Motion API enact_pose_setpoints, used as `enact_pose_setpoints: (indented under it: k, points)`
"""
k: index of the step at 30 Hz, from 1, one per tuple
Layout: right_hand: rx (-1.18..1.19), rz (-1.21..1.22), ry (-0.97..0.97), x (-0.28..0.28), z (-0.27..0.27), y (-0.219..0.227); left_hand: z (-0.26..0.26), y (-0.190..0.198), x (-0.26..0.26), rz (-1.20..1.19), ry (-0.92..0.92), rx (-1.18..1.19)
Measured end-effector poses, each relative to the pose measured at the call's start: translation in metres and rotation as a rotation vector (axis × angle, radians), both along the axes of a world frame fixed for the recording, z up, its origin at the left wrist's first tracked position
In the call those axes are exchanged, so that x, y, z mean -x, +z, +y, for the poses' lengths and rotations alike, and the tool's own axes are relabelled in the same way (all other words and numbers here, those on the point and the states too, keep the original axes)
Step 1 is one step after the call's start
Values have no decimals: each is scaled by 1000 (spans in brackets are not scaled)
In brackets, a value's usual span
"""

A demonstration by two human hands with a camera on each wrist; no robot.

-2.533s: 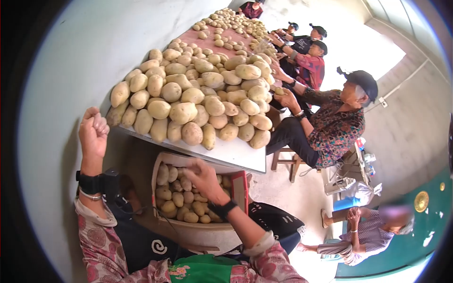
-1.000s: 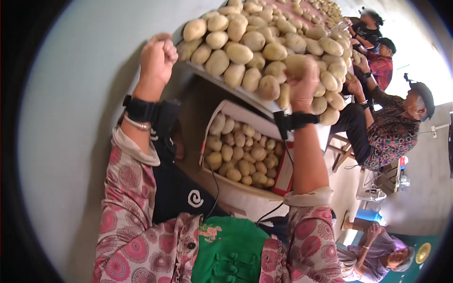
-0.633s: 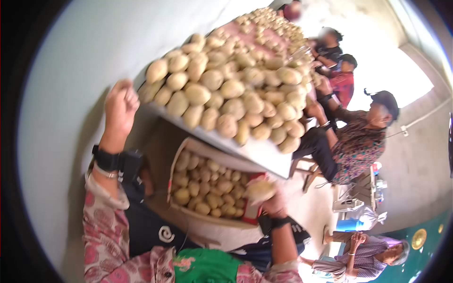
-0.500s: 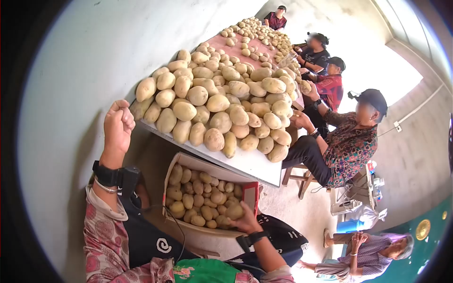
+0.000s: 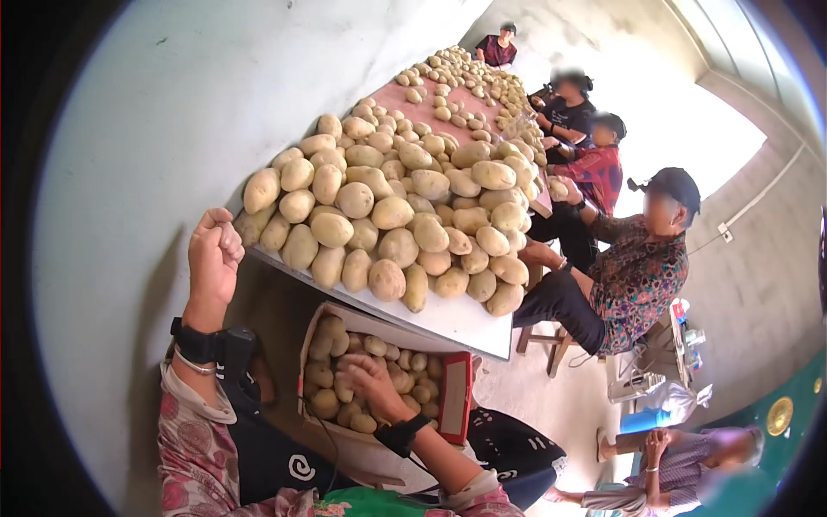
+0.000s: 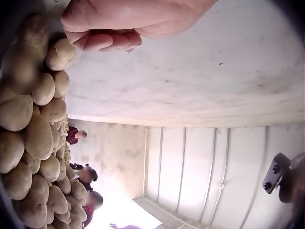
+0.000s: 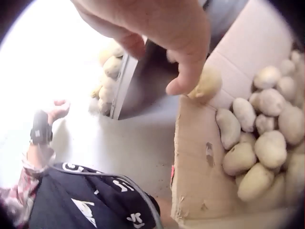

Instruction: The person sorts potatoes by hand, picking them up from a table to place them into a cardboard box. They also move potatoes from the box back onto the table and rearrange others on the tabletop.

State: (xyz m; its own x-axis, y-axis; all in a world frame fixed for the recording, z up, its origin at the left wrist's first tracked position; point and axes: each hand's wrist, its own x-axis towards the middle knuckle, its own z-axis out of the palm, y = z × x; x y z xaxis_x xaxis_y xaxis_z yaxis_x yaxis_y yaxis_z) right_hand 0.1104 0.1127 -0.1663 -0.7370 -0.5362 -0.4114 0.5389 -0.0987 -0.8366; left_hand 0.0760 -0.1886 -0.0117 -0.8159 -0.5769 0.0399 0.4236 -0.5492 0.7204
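Observation:
My left hand (image 5: pixel 215 258) is raised beside the wall at the table's left corner, with its fingers curled in and nothing in them. In the left wrist view the curled fingers (image 6: pixel 107 40) show against the wall, close to the heaped potatoes (image 6: pixel 38 138). Over the cardboard box (image 5: pixel 455 396) is my right hand (image 5: pixel 375 388), its fingers loosely bent and holding nothing. Just past its fingertips, in the right wrist view, a single potato (image 7: pixel 207 86) shows against the box wall. Smaller potatoes (image 7: pixel 271 148) fill much of the box.
The white-edged table (image 5: pixel 465 323) carries a big heap of potatoes (image 5: pixel 396 246) right above the box. Several people sit along its right side, the nearest person (image 5: pixel 642 271) on a wooden stool (image 5: pixel 551 345). A wall (image 5: pixel 138 172) stands close on the left.
My right hand took a potato from the heap and brought it down to the box's right end. It has since moved left over the box and let go. My left hand stays raised.

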Motion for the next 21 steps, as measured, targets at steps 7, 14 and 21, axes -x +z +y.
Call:
enact_pose_setpoints:
  k: [7,14,21]
  points:
    - [-218,110,185,-17,-8,0,-7,-14,-2,92,-37,42]
    - [-118,28,87,-17,-4,-3,-11,-5,-7,45,22,-6]
    - [-174,375,186,34,-31,63,-7,3,-2,53,72,-65]
